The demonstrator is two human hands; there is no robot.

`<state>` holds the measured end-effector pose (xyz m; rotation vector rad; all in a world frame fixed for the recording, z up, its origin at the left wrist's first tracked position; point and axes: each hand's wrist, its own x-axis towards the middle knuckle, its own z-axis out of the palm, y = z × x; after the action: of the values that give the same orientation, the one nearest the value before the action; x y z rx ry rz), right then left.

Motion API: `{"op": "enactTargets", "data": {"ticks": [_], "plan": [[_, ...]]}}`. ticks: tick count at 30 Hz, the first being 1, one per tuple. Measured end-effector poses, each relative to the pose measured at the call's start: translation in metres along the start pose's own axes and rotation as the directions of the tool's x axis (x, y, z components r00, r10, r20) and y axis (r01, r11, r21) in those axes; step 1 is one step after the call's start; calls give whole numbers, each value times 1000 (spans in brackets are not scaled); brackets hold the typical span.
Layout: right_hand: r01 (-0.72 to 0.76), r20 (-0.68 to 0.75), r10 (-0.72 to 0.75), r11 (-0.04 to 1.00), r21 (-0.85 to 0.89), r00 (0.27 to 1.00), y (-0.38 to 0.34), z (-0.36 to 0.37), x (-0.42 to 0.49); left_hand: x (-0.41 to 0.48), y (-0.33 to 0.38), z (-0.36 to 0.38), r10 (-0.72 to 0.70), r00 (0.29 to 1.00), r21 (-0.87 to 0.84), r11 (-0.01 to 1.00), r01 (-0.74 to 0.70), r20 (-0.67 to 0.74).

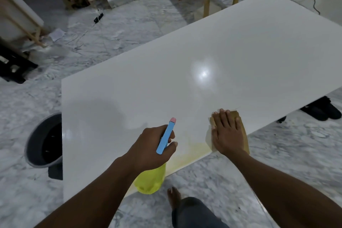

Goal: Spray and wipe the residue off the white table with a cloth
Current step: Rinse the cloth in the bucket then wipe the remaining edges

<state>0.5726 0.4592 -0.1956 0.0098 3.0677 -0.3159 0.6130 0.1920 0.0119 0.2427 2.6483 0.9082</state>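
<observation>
Marble floor (129,29) all round; we see the white table (203,52) filling mid-frame, with a grey bucket (35,146) on the floor at its near left corner. Left hand (149,148) grips the spray bottle (149,181), yellow body and blue head, fingers wrapped round its neck, over the near edge. Right hand (226,135) lies flat, fingers straight, pressing the brown cloth (244,140) at the near right edge. Yellow residue (190,155) streaks the table between them.

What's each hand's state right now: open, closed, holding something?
Left hand: closed around the spray bottle.
Right hand: open, fingers flat, pressing the cloth onto the white table.
</observation>
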Motion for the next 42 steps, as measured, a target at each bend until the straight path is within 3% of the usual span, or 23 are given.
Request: {"op": "enactTargets", "data": {"ticks": [6, 11, 20, 32, 42], "plan": [[-76, -71, 77, 997, 21, 994, -34, 7, -11, -9, -48, -30, 24, 1000, 13, 1000, -24, 5], [-35, -50, 35, 999, 4, 998, -105, 21, -45, -30, -92, -64, 18, 1000, -18, 1000, -18, 8], [-82, -41, 82, 996, -16, 996, -146, 29, -57, -73, -164, -96, 8, 999, -13, 1000, -8, 37], [-30, -66, 28, 999, -35, 997, -361, 77, -150, -173, -275, -151, 124, 987, -22, 992, -122, 99], [-25, -75, 25, 1000, -3, 997, -498, 112, -210, -242, -375, -182, 87, 993, -10, 996, -87, 79]]}}
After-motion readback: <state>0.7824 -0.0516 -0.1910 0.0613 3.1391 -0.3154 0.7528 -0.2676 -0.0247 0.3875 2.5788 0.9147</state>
